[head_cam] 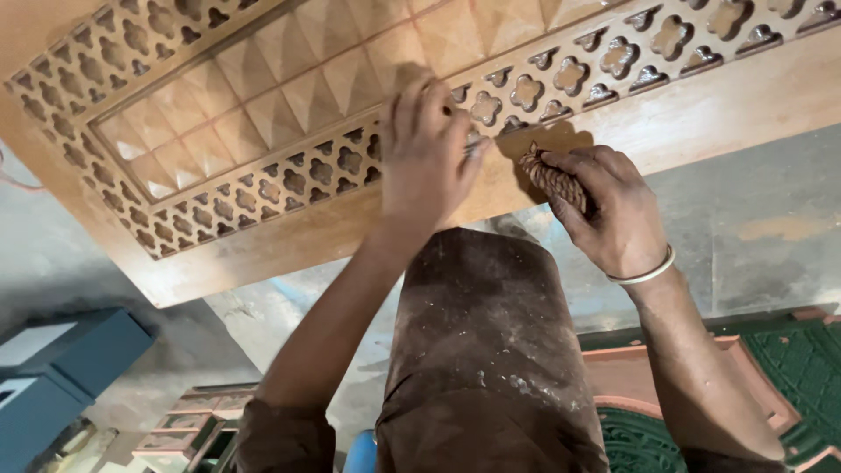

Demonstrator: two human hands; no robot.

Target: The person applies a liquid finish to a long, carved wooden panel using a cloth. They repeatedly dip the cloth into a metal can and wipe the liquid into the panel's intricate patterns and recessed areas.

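Note:
A large carved wooden door panel (263,105) with diamond facets and a border of clover-shaped cut-outs fills the upper part of the view. My left hand (427,149) presses on its lower border and grips a small tool whose tip pokes out toward the cut-outs. My right hand (613,210) holds a small carved wooden ornament (552,180) with a ribbed, leaf-like shape against the plain lower rail of the panel. A pale bangle sits on my right wrist. My dusty brown-clad knee rises between my arms.
A grey concrete floor (762,228) lies below the panel. A dark blue box (61,368) stands at the lower left. A green and reddish carved panel (788,377) lies at the lower right, and another carved piece (197,420) at the bottom left.

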